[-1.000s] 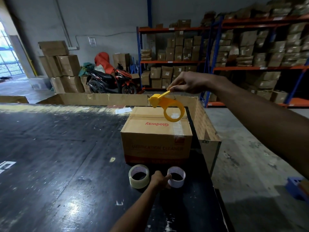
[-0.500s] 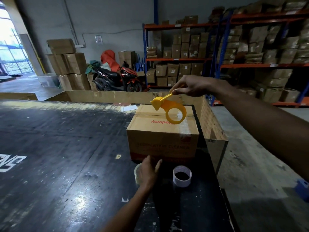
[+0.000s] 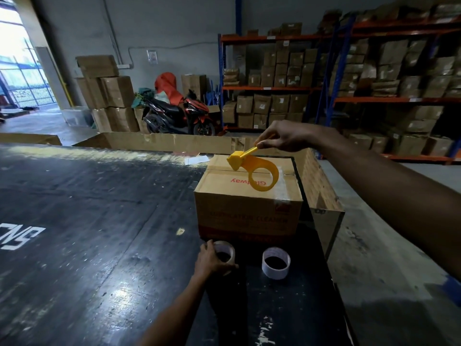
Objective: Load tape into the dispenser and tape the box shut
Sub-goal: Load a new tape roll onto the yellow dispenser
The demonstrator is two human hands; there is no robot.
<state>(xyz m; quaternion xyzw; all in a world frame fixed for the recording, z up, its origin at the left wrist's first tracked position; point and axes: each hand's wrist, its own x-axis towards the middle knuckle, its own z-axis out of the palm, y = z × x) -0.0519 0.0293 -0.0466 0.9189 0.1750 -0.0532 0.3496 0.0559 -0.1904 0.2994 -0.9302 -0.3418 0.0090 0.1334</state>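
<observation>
A closed brown cardboard box (image 3: 247, 216) with red print stands on the dark table (image 3: 99, 221), near its right edge. My right hand (image 3: 287, 136) pinches the handle of an empty yellow tape dispenser (image 3: 257, 171) and holds it in the air just over the box top. In front of the box lie two tape rolls. My left hand (image 3: 212, 260) wraps around the left, clear tape roll (image 3: 224, 253), which rests on the table. The right, whitish tape roll (image 3: 276, 262) lies untouched beside it.
A low cardboard wall (image 3: 174, 142) runs along the table's far edge and down its right side (image 3: 321, 186). Beyond are stacked boxes (image 3: 107, 93), a parked motorbike (image 3: 179, 113) and shelving racks (image 3: 349, 78) full of cartons. Concrete floor (image 3: 389, 258) lies to the right.
My left hand moved from the right roll across to the left clear roll and closed around it. The right hand kept the dispenser over the box, drifting slightly lower.
</observation>
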